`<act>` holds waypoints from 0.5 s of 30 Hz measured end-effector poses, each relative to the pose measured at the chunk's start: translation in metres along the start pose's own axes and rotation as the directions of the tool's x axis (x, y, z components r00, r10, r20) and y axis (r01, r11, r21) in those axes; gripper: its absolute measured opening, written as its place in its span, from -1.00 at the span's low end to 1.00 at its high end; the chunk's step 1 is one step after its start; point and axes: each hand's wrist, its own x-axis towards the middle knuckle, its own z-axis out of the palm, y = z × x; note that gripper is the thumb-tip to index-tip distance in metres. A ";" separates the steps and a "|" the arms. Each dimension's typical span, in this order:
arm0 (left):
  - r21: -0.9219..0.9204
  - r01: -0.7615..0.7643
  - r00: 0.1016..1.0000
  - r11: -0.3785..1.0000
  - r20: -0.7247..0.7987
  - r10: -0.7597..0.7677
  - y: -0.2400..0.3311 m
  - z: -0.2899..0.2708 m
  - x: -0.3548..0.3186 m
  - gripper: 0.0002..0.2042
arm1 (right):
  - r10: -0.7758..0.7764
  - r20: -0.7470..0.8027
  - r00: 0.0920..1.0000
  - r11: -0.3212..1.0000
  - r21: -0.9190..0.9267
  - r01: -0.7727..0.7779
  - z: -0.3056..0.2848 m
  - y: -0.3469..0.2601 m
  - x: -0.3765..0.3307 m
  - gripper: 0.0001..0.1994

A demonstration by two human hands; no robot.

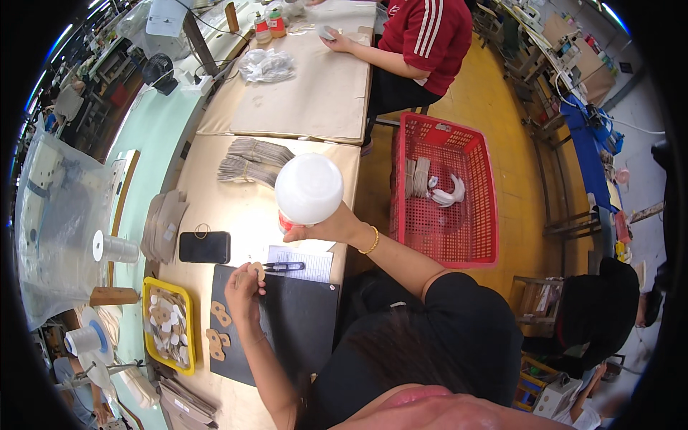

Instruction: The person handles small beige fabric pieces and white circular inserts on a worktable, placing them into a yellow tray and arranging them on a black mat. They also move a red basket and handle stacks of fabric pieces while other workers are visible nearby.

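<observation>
My right hand is wrapped round a white plastic bottle, its round base turned up toward me and a bit of red label showing below. The bottle's mouth is hidden. Over the top edge of a black mat, my left hand pinches a small tan piece with a hole in it. Several similar tan pieces lie along the mat's left side. Black thread snips rest beside my left fingers, partly on a printed sheet.
Left of the mat stands a yellow tray of tan and white pieces. A phone and bundled tan strips lie farther up the table. A red crate sits on the floor at right. Across the far table, a co-worker in red sits.
</observation>
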 end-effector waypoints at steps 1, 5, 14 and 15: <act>-0.020 -0.001 1.000 1.000 0.002 0.001 -0.001 -0.002 -0.004 -0.65 | 0.002 -0.001 1.000 1.000 -0.010 -0.002 0.001 -0.001 0.000 -0.44; -0.098 0.001 1.000 0.995 -0.024 -0.003 -0.004 -0.007 -0.021 -0.72 | -0.027 0.004 1.000 0.997 -0.071 0.027 0.003 -0.004 -0.001 -0.43; -0.121 0.015 0.999 0.993 -0.037 -0.020 -0.013 -0.016 -0.041 -0.72 | 0.009 0.078 0.997 0.998 -0.062 -0.004 0.010 0.001 -0.002 -0.01; -0.125 0.012 0.999 0.992 -0.039 -0.017 -0.013 -0.017 -0.042 -0.72 | 0.033 0.089 0.995 0.999 -0.032 -0.030 0.010 0.002 -0.003 0.03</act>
